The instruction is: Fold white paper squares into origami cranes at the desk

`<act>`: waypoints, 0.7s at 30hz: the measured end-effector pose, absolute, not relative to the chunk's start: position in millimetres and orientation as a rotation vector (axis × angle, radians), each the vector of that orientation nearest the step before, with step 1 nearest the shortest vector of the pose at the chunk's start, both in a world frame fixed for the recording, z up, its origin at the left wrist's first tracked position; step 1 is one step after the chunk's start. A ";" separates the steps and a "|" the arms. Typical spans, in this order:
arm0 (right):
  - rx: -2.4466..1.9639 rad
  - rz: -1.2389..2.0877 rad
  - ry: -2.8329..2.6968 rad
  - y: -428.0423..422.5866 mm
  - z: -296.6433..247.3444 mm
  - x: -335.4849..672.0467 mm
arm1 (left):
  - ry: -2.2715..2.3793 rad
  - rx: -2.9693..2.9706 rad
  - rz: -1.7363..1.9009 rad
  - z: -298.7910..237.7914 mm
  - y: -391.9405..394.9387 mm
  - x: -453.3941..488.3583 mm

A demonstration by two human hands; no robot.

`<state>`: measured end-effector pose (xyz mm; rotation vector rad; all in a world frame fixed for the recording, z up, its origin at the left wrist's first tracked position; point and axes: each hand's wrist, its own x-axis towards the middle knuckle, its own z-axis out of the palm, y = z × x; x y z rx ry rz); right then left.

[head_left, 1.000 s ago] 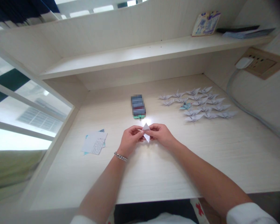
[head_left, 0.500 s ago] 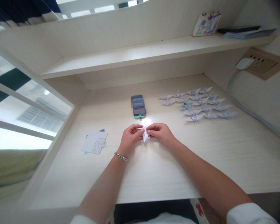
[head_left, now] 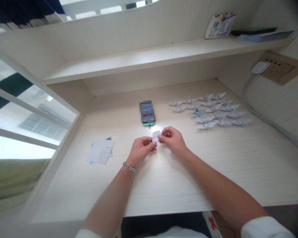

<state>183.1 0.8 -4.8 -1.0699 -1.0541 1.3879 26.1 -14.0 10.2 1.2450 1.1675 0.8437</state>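
Note:
A small piece of folded white paper (head_left: 156, 135) is held up over the desk between my two hands. My left hand (head_left: 142, 149) pinches its lower left side between thumb and fingers. At its right edge my right hand (head_left: 172, 138) pinches it with thumb and forefinger, the other fingers curled. Just beyond the paper lies a phone (head_left: 147, 112) with a blurred screen and a green lower end. Several folded white paper cranes (head_left: 213, 108) stand in rows to the right, with one blue paper crane (head_left: 197, 113) among them.
Loose paper sheets (head_left: 101, 151), the top one with handwriting, lie at the left of the desk (head_left: 178, 188). A shelf (head_left: 139, 64) spans the back. A grey cable (head_left: 263, 119) runs down the right side from a plug (head_left: 260, 67) in the wall socket (head_left: 283, 67).
The paper has turned from a narrow, downward-pointing shape to a wider, blunt one facing up. My left hand has shifted slightly down and right; my right fingers have changed their hold.

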 end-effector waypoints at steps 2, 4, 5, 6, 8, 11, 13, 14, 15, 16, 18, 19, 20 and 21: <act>-1.069 1.396 -1.049 1.6 -5.8 183.9 | 1.215 1.325 0.843 10.9 -14.3 25.1; -1.071 1.405 -1.108 2.4 -7.2 185.2 | 1.298 1.438 0.882 11.2 -14.2 23.5; -1.081 1.395 -1.165 2.6 -7.7 185.9 | 1.338 1.501 0.905 11.4 -14.2 22.6; -1.097 1.374 -1.233 2.6 -8.0 186.5 | 1.373 1.563 0.923 11.6 -14.2 21.9; -1.128 1.322 -1.364 1.9 -7.5 187.3 | 1.427 1.663 0.940 12.3 -14.7 21.0; -1.115 1.284 -1.457 0.0 -4.4 187.2 | 1.463 1.743 0.940 13.8 -16.1 21.0; -1.090 1.285 -1.444 -1.0 -2.3 186.7 | 1.456 1.744 0.946 14.5 -16.6 21.2; -1.083 1.293 -1.427 -1.1 -1.6 186.4 | 1.446 1.727 0.952 14.8 -16.5 21.2; -1.078 1.309 -1.406 -1.1 -1.2 186.2 | 1.433 1.701 0.962 14.9 -16.4 21.1; -1.075 1.329 -1.382 -0.9 -1.2 186.1 | 1.421 1.672 0.974 14.9 -16.1 20.8; -1.072 1.366 -1.349 -0.2 -2.1 186.1 | 1.407 1.622 1.006 14.7 -15.4 20.1; -1.073 1.378 -1.342 0.1 -2.8 186.2 | 1.403 1.605 1.017 14.6 -15.2 19.8; -1.075 1.384 -1.340 0.3 -3.6 186.4 | 1.404 1.594 1.024 14.5 -15.0 19.5; -1.078 1.385 -1.342 0.5 -4.4 186.6 | 1.407 1.587 1.026 14.5 -15.0 19.2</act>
